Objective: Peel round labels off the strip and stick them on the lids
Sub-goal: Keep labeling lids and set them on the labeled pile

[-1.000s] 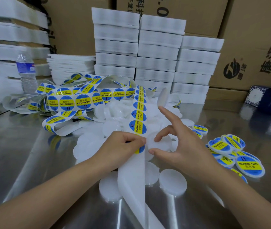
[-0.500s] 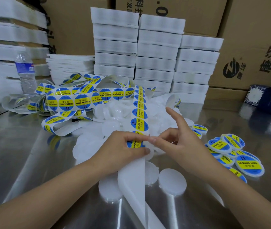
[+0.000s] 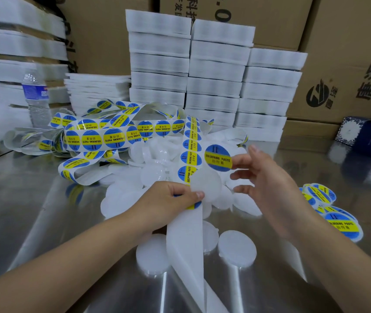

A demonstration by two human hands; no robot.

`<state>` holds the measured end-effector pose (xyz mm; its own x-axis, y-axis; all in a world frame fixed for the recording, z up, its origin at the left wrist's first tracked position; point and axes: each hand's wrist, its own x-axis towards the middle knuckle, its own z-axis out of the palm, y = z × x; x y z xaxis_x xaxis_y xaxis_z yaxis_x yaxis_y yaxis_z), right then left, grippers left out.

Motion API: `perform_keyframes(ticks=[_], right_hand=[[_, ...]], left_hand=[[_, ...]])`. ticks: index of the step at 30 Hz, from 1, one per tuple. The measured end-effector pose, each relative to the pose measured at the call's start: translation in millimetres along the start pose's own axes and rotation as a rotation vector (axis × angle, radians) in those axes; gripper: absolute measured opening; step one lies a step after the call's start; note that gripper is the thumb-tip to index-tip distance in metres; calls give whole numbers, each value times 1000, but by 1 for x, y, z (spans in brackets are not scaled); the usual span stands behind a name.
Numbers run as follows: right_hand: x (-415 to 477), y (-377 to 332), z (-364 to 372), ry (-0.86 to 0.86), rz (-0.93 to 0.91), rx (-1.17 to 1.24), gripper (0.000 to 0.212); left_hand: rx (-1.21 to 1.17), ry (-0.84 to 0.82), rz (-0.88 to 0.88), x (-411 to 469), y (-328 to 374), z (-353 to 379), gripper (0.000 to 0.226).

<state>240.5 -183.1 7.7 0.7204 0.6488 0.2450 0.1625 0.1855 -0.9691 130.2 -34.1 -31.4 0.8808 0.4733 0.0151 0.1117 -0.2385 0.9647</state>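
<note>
Strip tail: bare white end of the label strip (image 3: 186,251) runs toward the near edge, centre
Loose stock: plain lids (image 3: 236,248) lie flat on the steel table (image 3: 33,211) either side of the tail
Left hand: left hand (image 3: 166,202), fingers curled, thumb pinching the strip together with the edge of one held lid (image 3: 206,185)
Right hand: right hand (image 3: 268,184) grips a peeled label (image 3: 218,158) by its right edge at the fingertips, other fingers spread; label sits just above the held lid, contact cannot be told
Finished stock: labelled lids (image 3: 329,211) heaped at right
Far left: strip coils loosely; water bottle (image 3: 36,98) upright
Far: foam trays (image 3: 213,75) stacked before cardboard boxes (image 3: 349,64)
</note>
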Motion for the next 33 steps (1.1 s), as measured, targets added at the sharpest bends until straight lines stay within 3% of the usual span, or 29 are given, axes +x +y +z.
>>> perform_keyframes(ticks=[4, 14, 33], right_hand=[[1, 1, 0, -77, 82, 37, 42], [7, 6, 1, -14, 222, -63, 48], [5, 6, 2, -6, 233, -150, 46]], left_hand=[[-67, -40, -52, -1, 0, -1, 29], [-124, -71, -70, -4, 3, 0, 25], [-111, -73, -60, -4, 2, 0, 19]])
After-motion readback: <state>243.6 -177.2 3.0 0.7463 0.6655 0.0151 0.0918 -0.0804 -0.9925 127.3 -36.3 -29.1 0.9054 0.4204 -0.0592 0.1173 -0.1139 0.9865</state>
